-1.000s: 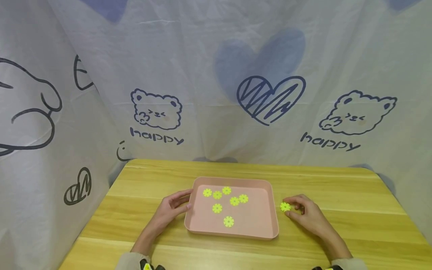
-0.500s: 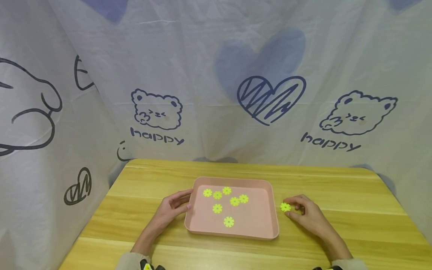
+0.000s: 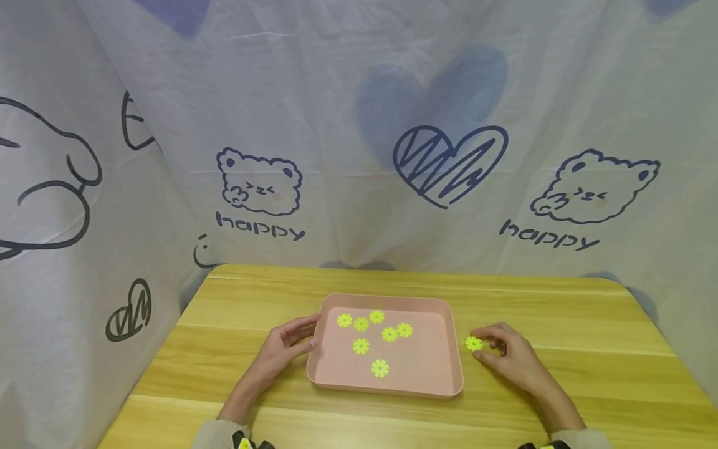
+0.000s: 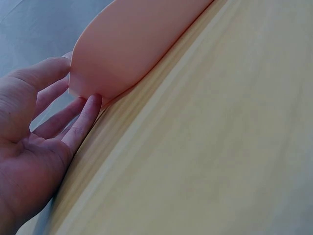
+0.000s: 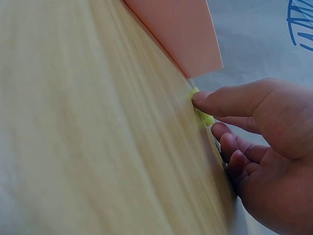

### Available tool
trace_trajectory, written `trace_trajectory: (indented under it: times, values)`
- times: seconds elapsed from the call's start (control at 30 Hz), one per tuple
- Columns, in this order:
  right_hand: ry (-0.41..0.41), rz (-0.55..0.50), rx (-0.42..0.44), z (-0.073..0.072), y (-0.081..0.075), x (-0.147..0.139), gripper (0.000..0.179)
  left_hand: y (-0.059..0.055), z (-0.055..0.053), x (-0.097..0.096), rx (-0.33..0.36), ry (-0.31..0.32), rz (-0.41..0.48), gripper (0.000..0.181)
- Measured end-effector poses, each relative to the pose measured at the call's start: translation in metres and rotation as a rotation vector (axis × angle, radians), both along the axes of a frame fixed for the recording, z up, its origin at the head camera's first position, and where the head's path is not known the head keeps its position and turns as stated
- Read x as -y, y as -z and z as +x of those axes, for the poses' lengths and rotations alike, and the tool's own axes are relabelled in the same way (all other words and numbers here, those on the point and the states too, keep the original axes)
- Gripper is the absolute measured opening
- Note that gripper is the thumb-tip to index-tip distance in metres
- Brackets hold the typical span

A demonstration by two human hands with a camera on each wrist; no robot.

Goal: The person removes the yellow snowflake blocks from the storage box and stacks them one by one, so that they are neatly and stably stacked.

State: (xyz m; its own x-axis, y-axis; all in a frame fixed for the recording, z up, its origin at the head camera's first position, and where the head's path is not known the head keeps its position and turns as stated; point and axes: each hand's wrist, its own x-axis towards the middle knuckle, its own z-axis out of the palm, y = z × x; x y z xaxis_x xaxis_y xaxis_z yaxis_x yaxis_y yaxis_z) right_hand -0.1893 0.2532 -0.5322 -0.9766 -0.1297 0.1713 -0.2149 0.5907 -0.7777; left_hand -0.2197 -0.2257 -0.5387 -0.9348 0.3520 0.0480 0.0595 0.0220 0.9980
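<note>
A pink rectangular tray lies on the wooden table, holding several yellow notched discs, flat and flower-shaped. My left hand touches the tray's left side from outside. In the left wrist view, its thumb and fairly straight fingertips meet the tray's outer wall. Just right of the tray, my right hand pinches one more yellow notched disc between thumb and finger. In the right wrist view, that disc shows edge-on at the tabletop, partly covered by the thumb.
The wooden table has its far edge close to a pale cloth backdrop printed with hearts and bears. Another cloth panel hangs along the left side. The tray's raised rim stands between the two hands.
</note>
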Motion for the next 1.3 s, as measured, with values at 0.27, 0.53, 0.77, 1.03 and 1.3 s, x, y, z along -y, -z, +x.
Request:
trace_trajectory:
  times: [0.27,0.53,0.77,1.03,1.3]
  values:
    - [-0.005,-0.009,-0.004,0.0018,-0.0007,-0.0002,0.030,0.0004,-0.0004,-0.0001,-0.005,0.007,-0.004,0.053]
    - [-0.002,-0.009,0.014,0.0007,0.0006,-0.0011,0.031,0.0009,0.0000,-0.0002,-0.006,0.004,-0.005,0.053]
    - [0.006,0.001,0.013,-0.0011,0.0020,-0.0015,0.031,0.0011,0.0000,-0.0005,-0.006,0.007,0.003,0.052]
    - [0.004,-0.006,0.015,-0.0006,0.0014,-0.0014,0.031,0.0008,-0.0005,-0.0005,-0.008,0.010,0.003,0.053]
    - [-0.001,-0.006,0.015,0.0004,-0.0013,-0.0011,0.031,-0.0025,0.0011,-0.0018,0.017,-0.005,0.006,0.052]
